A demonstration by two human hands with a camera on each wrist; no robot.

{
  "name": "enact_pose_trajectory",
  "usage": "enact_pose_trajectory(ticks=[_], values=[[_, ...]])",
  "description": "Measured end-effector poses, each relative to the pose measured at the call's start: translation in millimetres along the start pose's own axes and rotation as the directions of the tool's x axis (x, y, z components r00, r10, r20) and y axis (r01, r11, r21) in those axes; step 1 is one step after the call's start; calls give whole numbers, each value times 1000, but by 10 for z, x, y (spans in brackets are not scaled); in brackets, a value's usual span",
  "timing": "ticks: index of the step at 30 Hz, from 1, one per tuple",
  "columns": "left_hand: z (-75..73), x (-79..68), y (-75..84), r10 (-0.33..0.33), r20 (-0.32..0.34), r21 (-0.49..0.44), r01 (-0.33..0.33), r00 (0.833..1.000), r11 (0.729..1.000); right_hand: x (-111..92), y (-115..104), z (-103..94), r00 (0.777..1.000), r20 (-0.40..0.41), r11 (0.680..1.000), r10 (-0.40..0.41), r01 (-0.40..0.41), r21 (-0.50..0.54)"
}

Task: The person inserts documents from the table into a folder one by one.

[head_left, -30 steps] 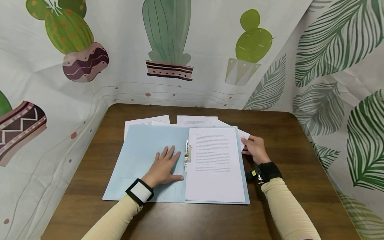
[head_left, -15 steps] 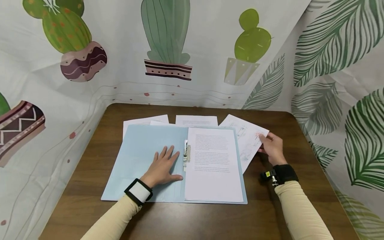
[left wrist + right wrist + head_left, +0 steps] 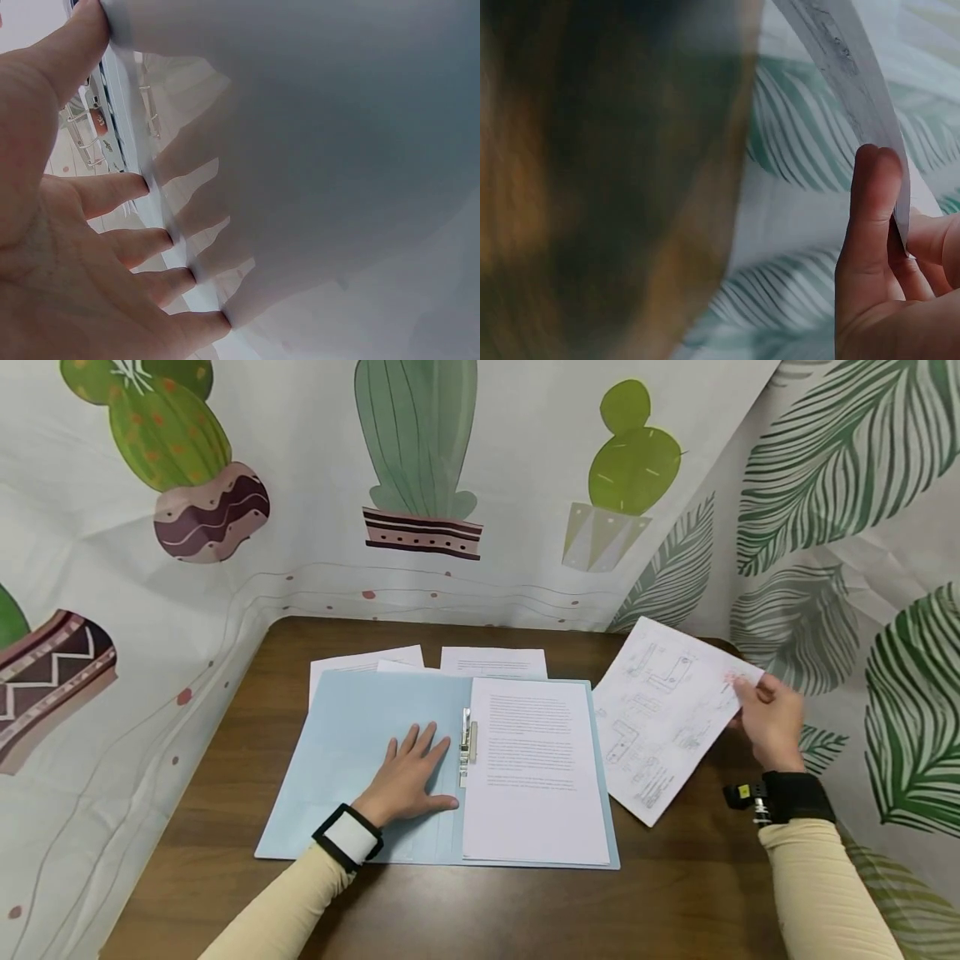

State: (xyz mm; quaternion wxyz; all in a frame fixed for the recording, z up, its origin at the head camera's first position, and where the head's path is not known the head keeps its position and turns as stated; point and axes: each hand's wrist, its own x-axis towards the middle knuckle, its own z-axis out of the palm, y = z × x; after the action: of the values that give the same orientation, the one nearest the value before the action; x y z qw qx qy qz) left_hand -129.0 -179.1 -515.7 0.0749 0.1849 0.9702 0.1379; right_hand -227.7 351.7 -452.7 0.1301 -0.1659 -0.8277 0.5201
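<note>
A light blue folder [image 3: 360, 718] lies spread on the table, a metal clip [image 3: 468, 743] along its spine. On its right half rests a stack of printed pages [image 3: 536, 827]. My left hand [image 3: 408, 781] lies on the left cover with fingers spread; in the left wrist view its fingertips touch the glossy cover [image 3: 360, 180]. At the right, my right hand [image 3: 772, 718] pinches the corner of a white sheet [image 3: 675, 710] with line drawings and a red mark. That sheet is tilted up from the table, its left edge close by the folder. In the right wrist view, thumb and fingers grip the paper [image 3: 855, 82].
More printed sheets [image 3: 495, 660] stick out behind the folder's top edge, including a sheet [image 3: 330, 670] at the left. The brown wooden table [image 3: 525, 910] ends at a hanging cloth [image 3: 525, 460] with cactus and leaf prints, behind and to the right.
My right hand has drawn the sheet with drawings out from under the folder, to the right and upward. My left hand stays on the left cover.
</note>
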Motion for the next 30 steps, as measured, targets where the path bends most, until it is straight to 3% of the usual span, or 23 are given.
enact_pose_trajectory(ticks=[7, 12, 15, 22, 26, 28, 30], values=[[-11, 2, 4, -5, 5, -8, 5, 1000, 1000, 53, -200, -370, 999, -29, 999, -31, 32, 6], [-18, 3, 16, -5, 6, -15, 5, 1000, 1000, 35, -342, -579, 999, -51, 996, -17, 22, 91], [-13, 2, 13, -8, 7, -13, 8, 1000, 1000, 46, -411, -676, 998, -57, 989, -23, 31, 145], [-5, 11, 14, -10, 11, -8, 11, 1000, 1000, 130, -548, -796, 992, -122, 986, -43, 61, 153], [-6, 10, 17, -11, 8, -5, 11, 1000, 1000, 174, -595, -811, 995, -96, 983, -27, 44, 181], [-8, 9, 21, -11, 8, -8, 11, 1000, 1000, 190, -609, -791, 998, -56, 985, -14, 24, 170], [-4, 8, 20, -10, 6, -8, 10, 1000, 1000, 191, -618, -754, 1000, 7, 974, 0, -1, 227]])
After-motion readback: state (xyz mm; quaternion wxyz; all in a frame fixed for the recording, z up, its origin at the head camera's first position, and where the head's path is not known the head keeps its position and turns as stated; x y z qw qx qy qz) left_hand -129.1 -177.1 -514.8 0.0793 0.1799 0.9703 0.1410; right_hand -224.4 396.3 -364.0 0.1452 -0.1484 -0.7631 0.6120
